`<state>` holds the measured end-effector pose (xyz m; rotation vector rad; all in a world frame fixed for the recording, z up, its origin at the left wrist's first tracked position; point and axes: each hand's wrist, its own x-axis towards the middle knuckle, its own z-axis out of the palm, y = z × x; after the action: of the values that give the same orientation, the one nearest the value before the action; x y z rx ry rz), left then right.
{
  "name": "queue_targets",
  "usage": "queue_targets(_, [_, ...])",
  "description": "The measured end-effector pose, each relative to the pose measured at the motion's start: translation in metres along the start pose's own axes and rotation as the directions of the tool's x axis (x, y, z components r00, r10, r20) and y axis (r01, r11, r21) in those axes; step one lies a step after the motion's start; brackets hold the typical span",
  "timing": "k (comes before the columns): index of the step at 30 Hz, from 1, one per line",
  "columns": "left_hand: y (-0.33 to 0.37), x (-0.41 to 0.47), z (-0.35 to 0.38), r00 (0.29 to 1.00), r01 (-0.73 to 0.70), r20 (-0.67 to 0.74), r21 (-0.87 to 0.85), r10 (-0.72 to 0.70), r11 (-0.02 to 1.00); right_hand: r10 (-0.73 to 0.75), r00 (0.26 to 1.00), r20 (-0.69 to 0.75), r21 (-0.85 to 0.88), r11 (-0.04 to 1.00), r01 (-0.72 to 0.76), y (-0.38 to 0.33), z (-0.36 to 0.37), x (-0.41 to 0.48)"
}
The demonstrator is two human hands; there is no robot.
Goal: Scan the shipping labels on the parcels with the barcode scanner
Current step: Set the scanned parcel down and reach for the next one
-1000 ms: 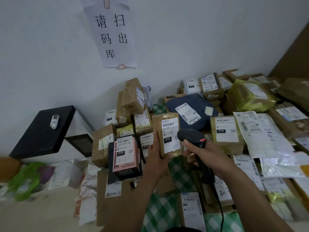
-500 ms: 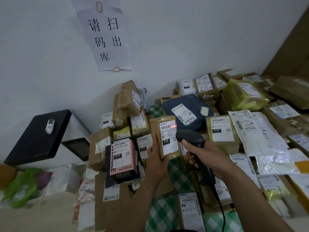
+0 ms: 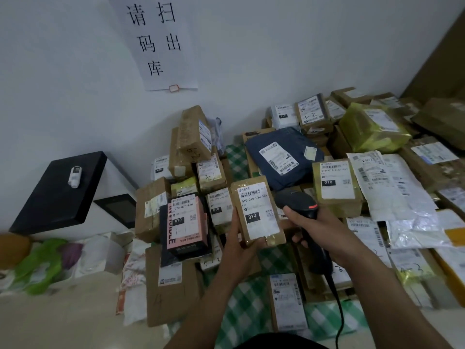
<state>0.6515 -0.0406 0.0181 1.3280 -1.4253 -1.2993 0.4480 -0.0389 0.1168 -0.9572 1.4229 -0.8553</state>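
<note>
In the head view, you are at the scanning step on one parcel. Your left hand (image 3: 237,239) has its fingers curled round the lower left edge of a small, flat, brown cardboard parcel (image 3: 275,238) wrapped in glossy tape, and holds it tilted up just above the pile. Its white paper shipping label (image 3: 258,212) faces you, with the barcode along the top. Your right hand (image 3: 320,224) is clamped round the grip of the black plastic barcode scanner (image 3: 297,200), whose rounded head sits just right of the parcel. Its cable (image 3: 338,311) trails down toward you. No red line shows on the label, so you cannot tell whether it has been read. The next move probably calls for turning the scanner's nose squarely onto the barcode, because the shiny tape may glare. Around it lie a pink and black carton (image 3: 187,222), a soft navy mailer bag (image 3: 276,157) and crinkled yellow film packs. They crowd a desk under a green and white checked cloth (image 3: 246,306).
</note>
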Motion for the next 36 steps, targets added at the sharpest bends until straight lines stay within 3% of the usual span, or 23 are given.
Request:
queue_targets(5, [-0.037,-0.043,0.005,0.953,0.237,0.202,-0.029,-0.227,0.971,0.086,0.996,-0.033,-0.050,0.995,-0.088,0.038,0.003,-0.004])
queue_targets(10, [-0.055,-0.070,0.016,0.875,0.366,0.348,-0.023,-0.335,0.930,0.174,0.984,-0.045,-0.094,0.980,-0.177,0.083,0.013,-0.009])
queue_targets(14, [-0.059,-0.084,0.023,0.837,0.357,0.451,-0.024,-0.309,0.934,0.232,0.971,-0.058,-0.145,0.960,-0.238,0.104,0.020,-0.013])
queue_targets(17, [-0.064,-0.087,0.030,0.822,0.409,0.414,0.049,-0.392,0.911,0.295,0.954,-0.052,-0.144,0.943,-0.300,0.117,0.022,-0.013])
queue_targets(21, [-0.057,-0.081,0.032,0.771,0.406,0.369,0.343,-0.519,0.847,0.326,0.943,-0.073,-0.149,0.931,-0.333,0.124,0.023,-0.010])
queue_targets(25, [-0.061,-0.068,0.036,0.728,0.577,0.317,0.195,-0.608,0.793,0.318,0.945,-0.079,-0.129,0.937,-0.326,0.121,0.022,-0.009])
queue_targets(27, [-0.059,-0.061,0.041,0.710,0.594,0.319,0.207,-0.628,0.777,0.310,0.947,-0.082,-0.109,0.942,-0.317,0.117,0.021,-0.008])
queue_targets(34, [-0.035,-0.048,0.047,0.754,0.541,0.327,0.185,-0.570,0.821,0.214,0.976,-0.050,-0.093,0.972,-0.218,0.092,0.019,0.000])
queue_targets(36, [-0.033,-0.046,0.037,0.854,0.453,0.207,0.157,-0.477,0.878,0.174,0.985,-0.018,-0.102,0.979,-0.175,0.083,0.019,0.002])
